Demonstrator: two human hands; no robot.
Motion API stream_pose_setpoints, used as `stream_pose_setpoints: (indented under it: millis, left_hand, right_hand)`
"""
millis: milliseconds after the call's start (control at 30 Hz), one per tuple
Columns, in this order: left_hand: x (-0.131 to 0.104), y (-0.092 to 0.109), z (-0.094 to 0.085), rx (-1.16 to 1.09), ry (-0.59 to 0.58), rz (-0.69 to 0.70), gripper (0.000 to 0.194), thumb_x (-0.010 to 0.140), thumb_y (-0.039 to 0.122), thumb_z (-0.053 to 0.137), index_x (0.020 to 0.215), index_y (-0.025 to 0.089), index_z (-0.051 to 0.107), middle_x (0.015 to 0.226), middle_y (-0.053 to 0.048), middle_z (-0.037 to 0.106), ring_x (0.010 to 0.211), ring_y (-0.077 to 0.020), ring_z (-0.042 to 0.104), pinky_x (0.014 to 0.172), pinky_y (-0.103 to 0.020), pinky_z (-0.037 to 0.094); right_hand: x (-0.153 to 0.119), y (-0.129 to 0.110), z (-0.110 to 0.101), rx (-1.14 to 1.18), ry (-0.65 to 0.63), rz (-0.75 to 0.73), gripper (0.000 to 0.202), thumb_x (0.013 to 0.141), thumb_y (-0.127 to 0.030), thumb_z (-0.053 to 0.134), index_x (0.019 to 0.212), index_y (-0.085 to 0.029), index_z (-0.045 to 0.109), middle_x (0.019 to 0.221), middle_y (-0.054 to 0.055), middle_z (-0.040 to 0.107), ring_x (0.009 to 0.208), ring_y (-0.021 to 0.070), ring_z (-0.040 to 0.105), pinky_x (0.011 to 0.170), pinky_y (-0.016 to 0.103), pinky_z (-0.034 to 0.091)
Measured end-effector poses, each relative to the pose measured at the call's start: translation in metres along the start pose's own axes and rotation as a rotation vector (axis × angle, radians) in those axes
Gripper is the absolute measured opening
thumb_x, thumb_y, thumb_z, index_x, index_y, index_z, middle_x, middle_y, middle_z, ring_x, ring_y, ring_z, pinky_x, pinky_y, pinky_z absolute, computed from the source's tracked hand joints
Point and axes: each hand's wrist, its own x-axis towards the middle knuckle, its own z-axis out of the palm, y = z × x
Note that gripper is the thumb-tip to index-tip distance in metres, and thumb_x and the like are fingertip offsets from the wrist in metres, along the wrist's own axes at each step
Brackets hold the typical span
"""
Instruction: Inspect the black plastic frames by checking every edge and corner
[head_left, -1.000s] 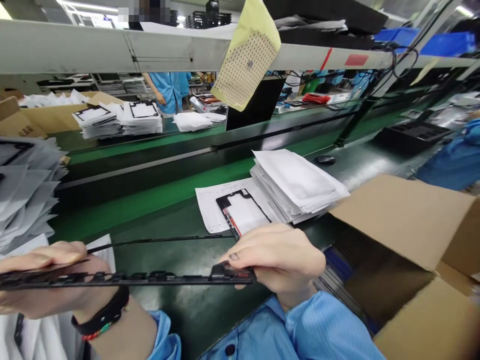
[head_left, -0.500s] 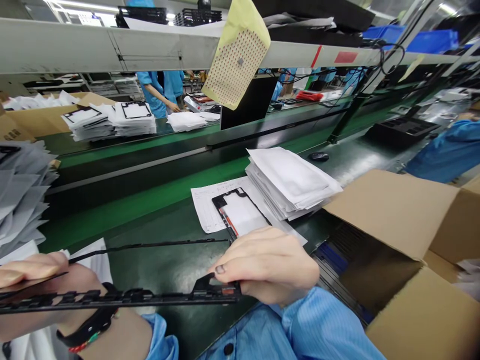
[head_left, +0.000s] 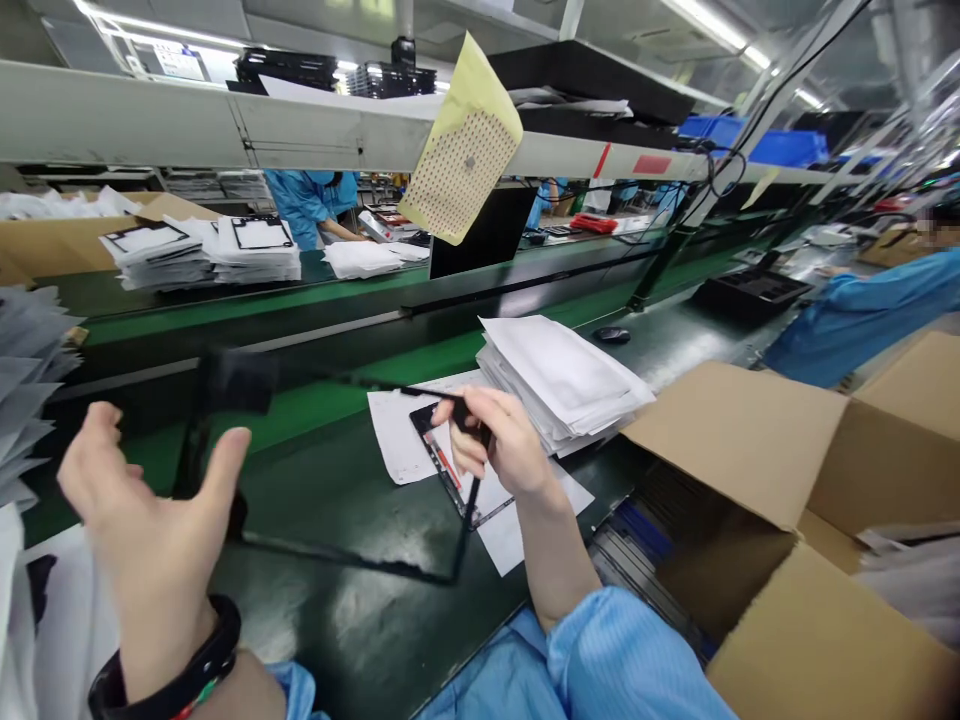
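A thin black frame (head_left: 337,560), blurred by motion, is held up tilted above the dark green worktop. My right hand (head_left: 495,435) pinches its right side near the upper corner. My left hand (head_left: 154,510) is beside its left end, fingers and thumb spread, with no grip on it. Behind my right hand, a second black frame (head_left: 442,470) with a red strip lies on white paper sheets (head_left: 390,430). A stack of white sheets (head_left: 566,380) stands just behind and right of them.
Translucent sleeves (head_left: 26,390) are piled at the left edge. An open cardboard box (head_left: 735,430) is at the right. A yellow perforated sheet (head_left: 469,150) hangs from the rail (head_left: 315,135). A person in blue (head_left: 877,310) is at the far right.
The frame has swung from nearly edge-on to facing me, and has risen. My left hand has let go and opened. My right hand has moved up, still pinching it.
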Motion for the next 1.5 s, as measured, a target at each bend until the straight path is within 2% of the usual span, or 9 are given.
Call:
stream_pose_setpoints:
  millis: [67, 133, 233, 333, 500, 733, 1033, 1233, 1500]
  left_hand:
    - [-0.005, 0.021, 0.016, -0.178, -0.002, -0.274, 0.092, 0.068, 0.028, 0.086, 0.145, 0.029, 0.036, 0.146, -0.002, 0.042, 0.133, -0.0180, 0.043, 0.085, -0.005, 0.049]
    - [-0.009, 0.032, 0.028, -0.447, -0.195, -0.445, 0.070, 0.074, 0.030, 0.082, 0.135, 0.021, 0.049, 0.119, -0.006, 0.063, 0.096, -0.0138, 0.066, 0.071, -0.011, 0.056]
    - [-0.010, 0.037, 0.035, -0.723, -0.418, -0.526, 0.027, 0.082, 0.032, 0.073, 0.092, 0.009, 0.065, 0.056, 0.001, 0.057, 0.040, -0.0045, 0.049, 0.038, -0.011, 0.043]
    - [-0.011, 0.042, 0.029, -1.155, -0.351, -0.804, 0.015, 0.079, 0.015, 0.071, 0.077, 0.009, 0.057, 0.043, 0.009, 0.043, 0.030, 0.0017, 0.037, 0.031, -0.002, 0.035]
    - [-0.023, 0.064, 0.011, -1.731, -0.138, -1.168, 0.037, 0.069, -0.010, 0.073, 0.082, 0.012, 0.048, 0.054, 0.009, 0.058, 0.041, 0.0040, 0.056, 0.045, 0.014, 0.032]
    - [-0.044, 0.088, -0.001, -1.744, 0.205, -1.314, 0.054, 0.052, -0.017, 0.079, 0.086, 0.013, 0.050, 0.055, 0.008, 0.060, 0.039, -0.0013, 0.058, 0.042, 0.013, 0.034]
    - [-0.050, 0.087, -0.004, -2.067, 0.281, -1.355, 0.006, 0.090, 0.007, 0.049, 0.094, 0.011, 0.051, 0.062, -0.004, 0.065, 0.046, -0.0120, 0.065, 0.040, -0.003, 0.048]
    - [-0.046, 0.096, -0.001, -2.013, 0.378, -1.427, 0.030, 0.099, 0.037, 0.046, 0.086, 0.012, 0.056, 0.053, -0.006, 0.060, 0.038, -0.0138, 0.061, 0.033, -0.007, 0.045]
    - [-0.045, 0.079, -0.004, -2.227, 0.316, -1.422, 0.017, 0.091, -0.002, 0.045, 0.096, 0.013, 0.051, 0.065, -0.004, 0.063, 0.050, -0.0158, 0.067, 0.038, -0.010, 0.052]
  right_hand:
    - [0.006, 0.004, -0.004, 0.137, 0.064, 0.011, 0.031, 0.096, -0.043, 0.052, 0.094, -0.012, 0.057, 0.056, -0.006, 0.040, 0.045, 0.0089, 0.047, 0.053, 0.024, 0.049]
    - [0.007, 0.005, -0.003, 0.210, 0.045, 0.020, 0.026, 0.095, -0.041, 0.052, 0.101, -0.015, 0.052, 0.066, -0.003, 0.051, 0.060, 0.0139, 0.060, 0.071, 0.034, 0.055]
    - [-0.001, 0.005, 0.006, 0.294, -0.069, 0.091, 0.022, 0.095, -0.039, 0.050, 0.104, -0.019, 0.043, 0.085, 0.006, 0.064, 0.088, 0.0205, 0.069, 0.087, 0.038, 0.054]
    - [-0.012, 0.005, 0.014, 0.338, -0.193, 0.099, 0.023, 0.097, -0.040, 0.052, 0.104, -0.021, 0.039, 0.116, 0.015, 0.065, 0.111, 0.0215, 0.065, 0.091, 0.032, 0.055]
    - [-0.025, 0.004, 0.025, 0.211, -0.251, -0.176, 0.030, 0.103, -0.041, 0.043, 0.126, -0.021, 0.040, 0.139, 0.019, 0.052, 0.122, 0.0202, 0.058, 0.082, 0.023, 0.060]
    - [-0.033, 0.007, 0.025, -0.180, -0.187, -0.326, 0.051, 0.104, -0.052, 0.022, 0.144, -0.022, 0.031, 0.139, 0.020, 0.051, 0.118, 0.0190, 0.062, 0.060, 0.011, 0.059]
    - [-0.034, -0.007, 0.034, 0.728, -0.294, -0.008, 0.032, 0.099, -0.022, 0.057, 0.131, -0.027, 0.055, 0.140, 0.001, 0.054, 0.120, 0.0050, 0.058, 0.092, 0.004, 0.048]
    - [-0.031, -0.004, 0.034, 0.786, -0.247, 0.012, 0.034, 0.096, -0.021, 0.062, 0.129, -0.022, 0.057, 0.138, 0.004, 0.056, 0.117, 0.0066, 0.060, 0.092, 0.006, 0.050]
    - [-0.027, 0.001, 0.041, 0.759, -0.279, -0.058, 0.040, 0.093, -0.021, 0.066, 0.131, -0.023, 0.056, 0.139, 0.006, 0.055, 0.118, 0.0096, 0.060, 0.093, 0.010, 0.051]
